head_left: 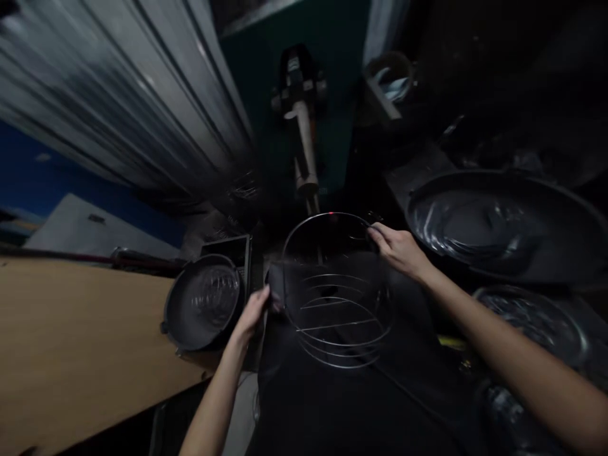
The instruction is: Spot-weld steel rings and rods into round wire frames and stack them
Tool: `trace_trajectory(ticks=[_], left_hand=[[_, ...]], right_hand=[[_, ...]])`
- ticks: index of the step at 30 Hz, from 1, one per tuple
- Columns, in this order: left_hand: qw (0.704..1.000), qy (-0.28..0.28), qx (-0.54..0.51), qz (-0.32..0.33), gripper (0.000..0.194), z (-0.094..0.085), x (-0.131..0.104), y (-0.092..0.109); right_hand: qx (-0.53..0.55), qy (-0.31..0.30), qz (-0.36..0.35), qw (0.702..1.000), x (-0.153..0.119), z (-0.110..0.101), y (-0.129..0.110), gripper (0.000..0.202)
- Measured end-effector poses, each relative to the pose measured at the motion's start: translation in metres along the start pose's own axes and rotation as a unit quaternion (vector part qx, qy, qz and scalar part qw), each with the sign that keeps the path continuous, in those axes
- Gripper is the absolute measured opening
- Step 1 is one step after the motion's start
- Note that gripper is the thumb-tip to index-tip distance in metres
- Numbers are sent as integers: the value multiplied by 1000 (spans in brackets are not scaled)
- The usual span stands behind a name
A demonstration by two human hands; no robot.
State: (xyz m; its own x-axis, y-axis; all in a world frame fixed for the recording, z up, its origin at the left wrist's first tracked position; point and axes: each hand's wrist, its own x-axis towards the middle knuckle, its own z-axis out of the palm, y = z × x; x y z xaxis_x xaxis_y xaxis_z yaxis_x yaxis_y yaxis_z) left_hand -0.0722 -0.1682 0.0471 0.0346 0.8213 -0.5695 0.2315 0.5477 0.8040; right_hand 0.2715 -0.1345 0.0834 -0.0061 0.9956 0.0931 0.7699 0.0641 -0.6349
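A round wire frame (339, 328), made of several thin metal rings with straight cross wires, is tilted in front of me below a machine arm (306, 142). My right hand (398, 250) is closed on the upper right of its large ring. A small red light spot shows on the top of that ring. My left hand (254, 311) is at the frame's left side, its fingers curled at the edge of a dark flat piece (276, 284). Blur and darkness hide what exactly those fingers grip.
To the left, a round dark basin (204, 301) stands by a tan board (80, 348). A large dark basin (503, 221) with shiny wire pieces and another container (534, 320) are on the right. A roll of tape (389, 73) lies beside the green machine body (332, 69).
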Motion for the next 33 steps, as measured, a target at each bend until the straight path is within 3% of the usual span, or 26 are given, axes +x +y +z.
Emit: trace_trajectory(ticks=[1,3,5,8,11,15,19,21,23,25,27,30,33], left_hand=[[996,-52,-46,-49,52,3,-6,-21],[977,-95,-169,-90,59,16,-10,-52],[952,-75,-283,-86,60,32,-7,-64],[920,-4,-384,-74,47,49,3,-59],[902,36,-423,-73,35,58,9,-51],[919,70,-386,-36,28,64,9,-45],[939,82,-334,-21,35,50,6,-28],[935,88,-343,-21,37,40,12,-15],[931,107,-349,-2,33,34,22,0],[928,103,-357,34,27,34,29,12],[924,90,-366,63,22,39,32,21],[922,93,-357,115,16,57,38,32],[918,123,-325,189,17,81,56,39]], right_hand=[[9,14,2,1000,-3,1,2,31],[25,35,6,999,-9,5,5,33],[36,45,8,998,-15,12,7,33],[51,60,8,997,-24,22,10,32],[71,75,9,995,-30,28,13,32],[98,59,22,993,-36,34,11,33],[122,45,41,991,-46,36,19,37],[98,51,61,992,-54,29,42,37],[51,91,129,986,-71,12,80,33],[-21,150,240,959,-98,-11,122,32],[-115,180,350,912,-129,-33,161,33],[-216,120,457,854,-162,-43,207,36],[-225,50,495,838,-173,-25,230,32]])
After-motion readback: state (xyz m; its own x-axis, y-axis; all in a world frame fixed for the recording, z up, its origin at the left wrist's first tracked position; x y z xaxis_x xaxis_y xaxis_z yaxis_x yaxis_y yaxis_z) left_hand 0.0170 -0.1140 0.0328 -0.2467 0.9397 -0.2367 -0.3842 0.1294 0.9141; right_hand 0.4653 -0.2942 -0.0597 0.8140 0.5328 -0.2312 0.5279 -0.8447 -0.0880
